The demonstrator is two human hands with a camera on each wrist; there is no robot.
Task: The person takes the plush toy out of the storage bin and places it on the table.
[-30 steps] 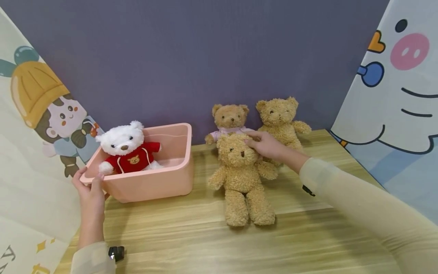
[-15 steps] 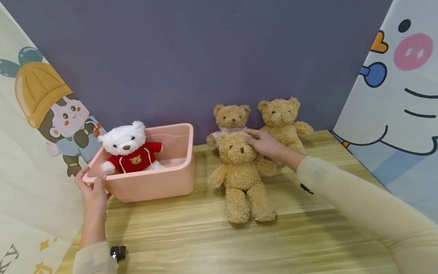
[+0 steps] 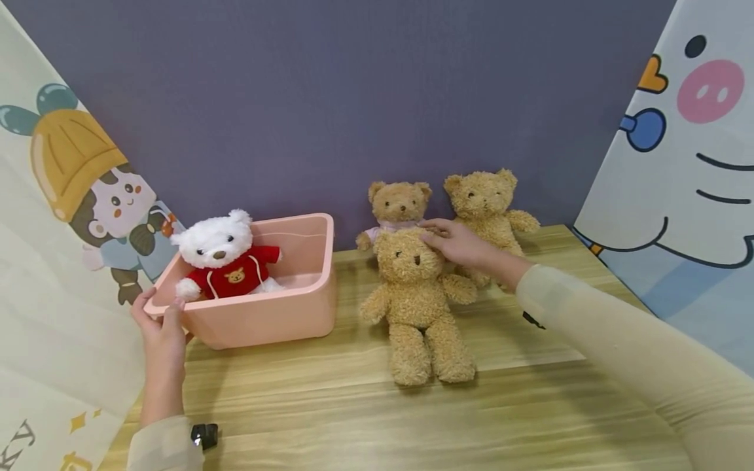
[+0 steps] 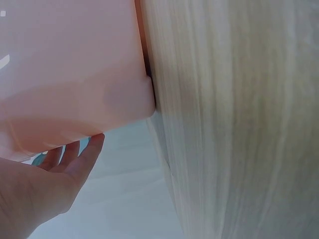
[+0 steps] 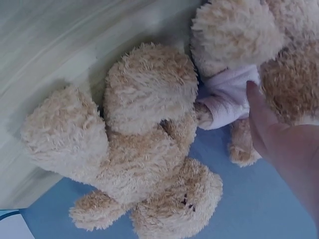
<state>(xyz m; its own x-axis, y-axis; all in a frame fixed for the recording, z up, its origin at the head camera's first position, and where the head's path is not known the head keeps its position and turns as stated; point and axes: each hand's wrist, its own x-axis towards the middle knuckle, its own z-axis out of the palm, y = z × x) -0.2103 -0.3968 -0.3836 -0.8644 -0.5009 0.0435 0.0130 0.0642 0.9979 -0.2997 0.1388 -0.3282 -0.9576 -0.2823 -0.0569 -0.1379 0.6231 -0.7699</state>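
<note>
At the left in the head view, my left hand (image 3: 161,340) grips the corner of a pink plastic bin (image 3: 259,324), thumb over the rim. The left wrist view has its fingers (image 4: 89,157) against the bin's wall (image 4: 75,64). A white teddy bear (image 3: 216,242) in a red hoodie sits inside the bin. Right of it, my right hand (image 3: 465,248) holds a tan teddy bear (image 3: 417,304) by the side of its head, thumb in front. That bear faces me upright, feet on the table. Its far ear area is partly covered by the hand.
Behind the held bear sits a brown bear (image 3: 399,201) in a lilac top, and beside it another tan bear (image 3: 480,195) near the dark wall (image 3: 377,98). The wooden table (image 3: 330,418) extends toward me. Printed panels stand on both sides.
</note>
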